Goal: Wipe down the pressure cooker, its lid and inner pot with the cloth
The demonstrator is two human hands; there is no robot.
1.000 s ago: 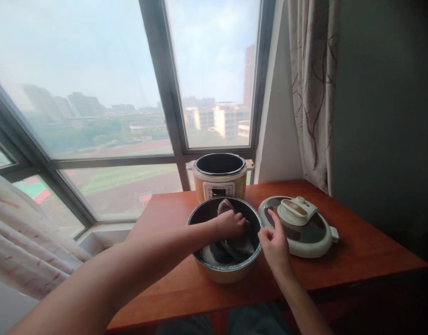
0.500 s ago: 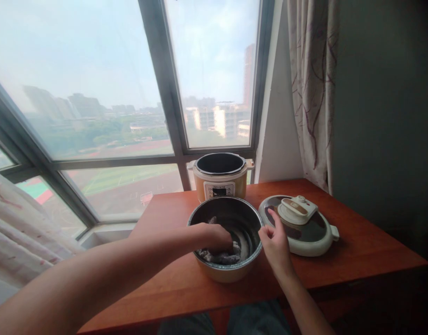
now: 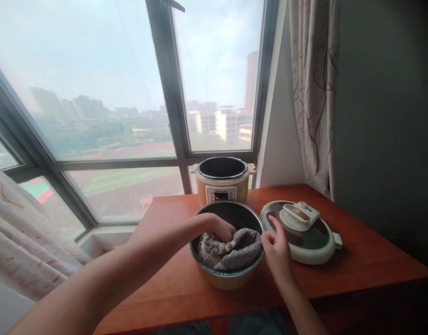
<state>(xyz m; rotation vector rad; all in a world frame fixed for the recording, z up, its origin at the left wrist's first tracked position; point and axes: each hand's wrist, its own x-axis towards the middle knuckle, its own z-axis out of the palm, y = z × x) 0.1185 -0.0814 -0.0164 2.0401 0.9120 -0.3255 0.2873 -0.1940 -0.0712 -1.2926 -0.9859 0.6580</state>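
A round inner pot (image 3: 225, 280), dark inside and tan outside, stands near the table's front edge. Inside it lies a bunched grey patterned cloth (image 3: 242, 253). My left hand (image 3: 221, 229) reaches into the pot from the left, its fingers closed and pressed into the cloth, fingertips hidden. At the pot's right rim, my right hand (image 3: 277, 244) pinches the edge between thumb and curled fingers, the index finger pointing up. Behind the pot is the cooker body (image 3: 222, 184), open at the top, with a control panel on its front.
The cooker lid (image 3: 313, 253), white with a dark top and a handle, lies on the wooden table (image 3: 367, 265) just right of my right hand. A large window (image 3: 123, 93) runs behind the table. Curtains hang left and right (image 3: 315, 102).
My left hand has risen a little in the pot, and the cloth now bulges higher and fuller toward the right rim. My right hand stays on the rim. The camera view has shifted slightly.
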